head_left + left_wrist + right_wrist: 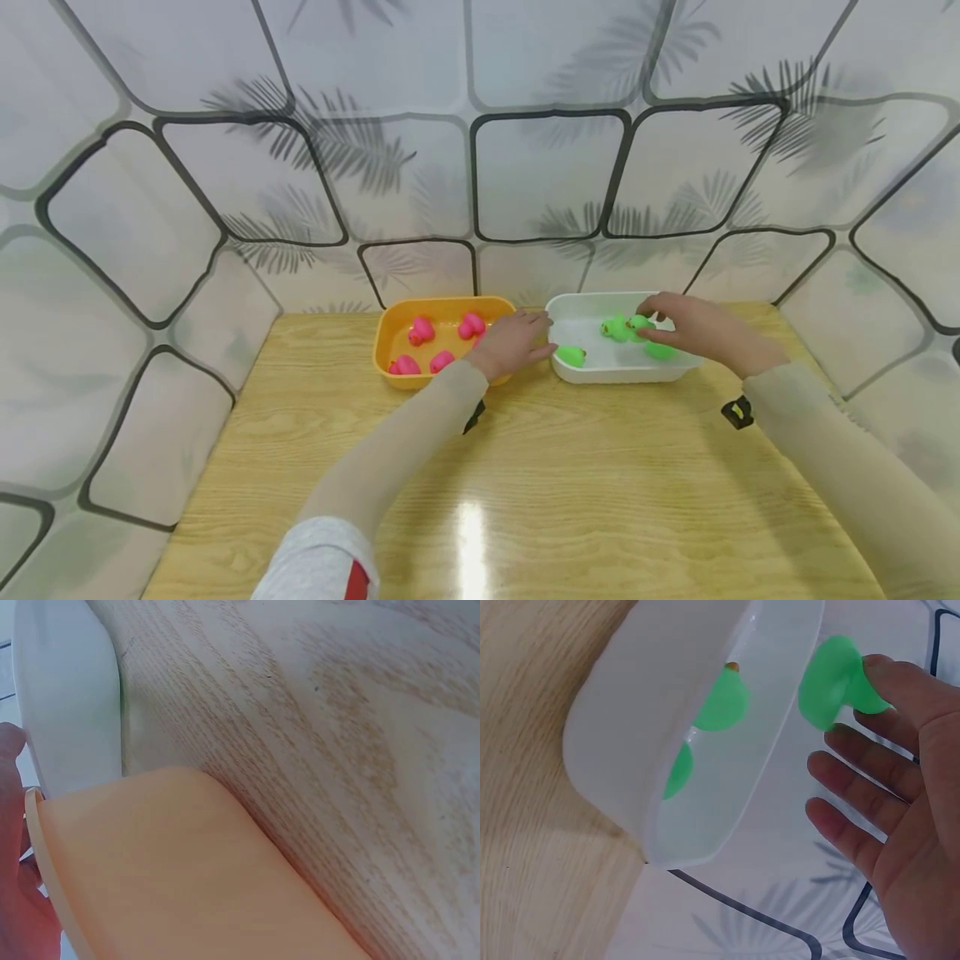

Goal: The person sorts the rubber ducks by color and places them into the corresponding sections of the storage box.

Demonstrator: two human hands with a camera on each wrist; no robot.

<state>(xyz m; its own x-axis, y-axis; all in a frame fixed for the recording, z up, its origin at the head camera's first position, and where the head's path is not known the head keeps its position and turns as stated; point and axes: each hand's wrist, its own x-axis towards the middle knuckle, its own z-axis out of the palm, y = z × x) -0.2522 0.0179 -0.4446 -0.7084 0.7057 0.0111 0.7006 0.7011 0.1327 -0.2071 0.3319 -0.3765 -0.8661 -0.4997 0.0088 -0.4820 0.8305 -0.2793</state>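
Note:
My right hand [697, 332] is over the right end of a white tray [587, 325], pinching a green toy duck [826, 684] between thumb and fingertips. In the right wrist view that duck is up above the tray's rim. More green ducks lie in the tray, one of them [572, 357] at the left end. My left hand [513, 340] reaches over the right end of an orange tray [447, 309], its fingers extended to the white tray's left rim. Several pink toy ducks [422, 331] lie in the orange tray; the left hand partly hides one.
Both trays stand side by side at the back of a wooden table [570, 483], a narrow gap between them. A patterned curtain [551, 175] rises directly behind and along both sides. Dark wrist devices sit under each sleeve.

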